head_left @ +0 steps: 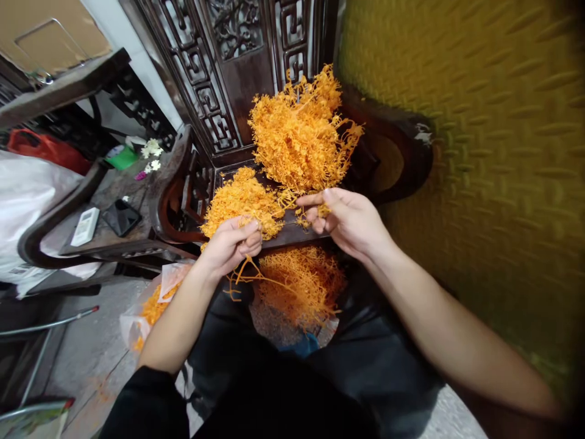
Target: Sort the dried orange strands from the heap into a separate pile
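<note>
My left hand is closed at the front of a smaller heap of orange plastic pieces. A thin branched orange sprig hangs below its fingers. My right hand is closed too, thumb against the fingers, with small orange bits showing in its grip. Beyond the hands, a taller pile of bushy orange sprigs rests on the seat of a dark carved wooden chair. Between my knees lies a tangled mass of orange stems, in something partly hidden.
To the left, a wooden side table bears a black phone-like object, a white device and a green container. A plastic bag with orange pieces stands on the floor. A yellow textured surface lies at right.
</note>
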A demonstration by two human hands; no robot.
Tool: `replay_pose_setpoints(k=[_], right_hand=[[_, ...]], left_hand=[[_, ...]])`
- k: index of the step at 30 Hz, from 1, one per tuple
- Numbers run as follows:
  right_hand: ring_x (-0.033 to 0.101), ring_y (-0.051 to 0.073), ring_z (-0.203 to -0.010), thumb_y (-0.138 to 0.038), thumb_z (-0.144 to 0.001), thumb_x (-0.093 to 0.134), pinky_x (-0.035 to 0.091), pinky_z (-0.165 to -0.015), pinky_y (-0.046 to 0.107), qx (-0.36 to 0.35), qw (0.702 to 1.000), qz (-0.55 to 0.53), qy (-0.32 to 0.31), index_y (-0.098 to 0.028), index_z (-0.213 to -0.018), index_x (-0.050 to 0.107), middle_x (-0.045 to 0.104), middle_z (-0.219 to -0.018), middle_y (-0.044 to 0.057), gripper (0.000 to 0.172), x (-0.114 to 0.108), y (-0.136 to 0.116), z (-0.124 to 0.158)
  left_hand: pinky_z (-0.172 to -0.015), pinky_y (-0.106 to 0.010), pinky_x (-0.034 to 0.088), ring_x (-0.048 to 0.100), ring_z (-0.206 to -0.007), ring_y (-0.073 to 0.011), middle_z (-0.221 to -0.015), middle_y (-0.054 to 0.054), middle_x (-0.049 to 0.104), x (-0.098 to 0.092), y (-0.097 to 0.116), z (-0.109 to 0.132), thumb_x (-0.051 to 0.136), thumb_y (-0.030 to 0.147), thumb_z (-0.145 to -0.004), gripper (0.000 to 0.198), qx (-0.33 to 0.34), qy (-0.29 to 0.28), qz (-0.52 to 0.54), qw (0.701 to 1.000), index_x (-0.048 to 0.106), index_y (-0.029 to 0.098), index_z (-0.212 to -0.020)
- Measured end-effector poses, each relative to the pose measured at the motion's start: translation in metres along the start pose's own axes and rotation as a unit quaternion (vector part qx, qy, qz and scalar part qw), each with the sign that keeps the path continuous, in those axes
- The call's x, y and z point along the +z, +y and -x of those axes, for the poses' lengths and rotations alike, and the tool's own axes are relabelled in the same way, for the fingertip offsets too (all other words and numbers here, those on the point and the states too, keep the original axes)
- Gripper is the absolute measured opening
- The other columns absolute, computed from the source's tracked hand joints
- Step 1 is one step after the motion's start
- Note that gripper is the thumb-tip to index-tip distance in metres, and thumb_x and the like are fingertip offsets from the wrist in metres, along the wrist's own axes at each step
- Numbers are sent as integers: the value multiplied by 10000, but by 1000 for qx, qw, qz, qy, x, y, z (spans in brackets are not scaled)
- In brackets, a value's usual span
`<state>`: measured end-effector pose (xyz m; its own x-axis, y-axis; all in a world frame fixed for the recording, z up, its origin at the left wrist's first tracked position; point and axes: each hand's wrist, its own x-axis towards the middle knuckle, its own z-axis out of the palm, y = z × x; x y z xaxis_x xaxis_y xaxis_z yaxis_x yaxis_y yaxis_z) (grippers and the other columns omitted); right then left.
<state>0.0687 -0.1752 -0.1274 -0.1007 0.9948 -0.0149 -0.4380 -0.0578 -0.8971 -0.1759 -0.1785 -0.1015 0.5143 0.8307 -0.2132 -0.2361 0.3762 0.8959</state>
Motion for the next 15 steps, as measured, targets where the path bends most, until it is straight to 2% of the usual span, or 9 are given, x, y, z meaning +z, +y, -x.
replay_pose_setpoints(k=[2, 4, 6, 8, 10, 11, 13, 15], right_hand=[[443, 85, -565, -509, -779, 868, 288, -456, 218, 33, 999, -20, -22, -193, -1039, 692, 605, -744, -16, 445, 9, 7, 4], [326, 66, -499, -555, -810, 834, 196, -435, 208, 51, 998, -26, -29, -194, -1115, 705, 460, -628, -73, 490, 17, 14, 7], [274, 66, -462, -641, -892, 715, 198, -428, 214, 29, 999, 25, -39, -193, -1101, 726, 368, -580, -88, 495, 24, 19, 10], [387, 90, -467, -628, -963, 621, 324, -456, 233, -64, 984, 159, -56, -194, -1032, 749, 453, -572, -58, 458, 30, 23, 13], [587, 143, -596, -502, -977, 637, 470, -583, 273, -175, 938, 295, -60, -197, -933, 762, 646, -675, 11, 333, 31, 25, 15], [645, 171, -675, -424, -954, 666, 504, -654, 295, -216, 914, 339, -52, -197, -875, 757, 704, -741, 40, 257, 27, 24, 15], [669, 201, -749, -303, -893, 699, 510, -734, 329, -259, 890, 376, -8, -194, -801, 725, 731, -801, 70, 145, 13, 19, 11], [642, 200, -746, -268, -904, 676, 495, -743, 346, -277, 878, 385, 68, -196, -820, 681, 705, -813, 78, 111, -7, 11, 2]], left_hand=[[-464, -175, 252, 264, -456, -26, -532, 67, 373, 4, -1, -1, 803, 349, -868, 467, 9, -9, 34, 999, 463, 155, -614], [-471, -169, 258, 255, -462, -26, -538, 69, 359, 8, -3, -3, 791, 330, -884, 452, 10, -19, 55, 998, 467, 151, -623], [-480, -175, 266, 263, -464, -31, -535, 67, 360, 12, -6, -5, 772, 323, -904, 439, 11, -33, 62, 997, 478, 149, -629], [-484, -185, 265, 273, -460, -36, -520, 65, 359, 15, -9, -7, 760, 345, -917, 448, 9, -52, 58, 997, 486, 149, -623], [-483, -196, 256, 264, -450, -37, -507, 68, 354, 15, -10, -7, 771, 374, -909, 459, 12, -67, 51, 996, 491, 151, -620], [-480, -201, 249, 256, -447, -39, -502, 71, 348, 14, -10, -6, 777, 384, -902, 462, 12, -72, 45, 996, 492, 154, -621], [-476, -212, 235, 243, -446, -46, -495, 76, 334, 10, -7, -2, 788, 389, -888, 461, 14, -80, 30, 996, 487, 164, -622], [-474, -220, 231, 243, -449, -55, -488, 78, 330, 5, -4, 3, 791, 401, -880, 449, 19, -86, 10, 996, 496, 171, -631]])
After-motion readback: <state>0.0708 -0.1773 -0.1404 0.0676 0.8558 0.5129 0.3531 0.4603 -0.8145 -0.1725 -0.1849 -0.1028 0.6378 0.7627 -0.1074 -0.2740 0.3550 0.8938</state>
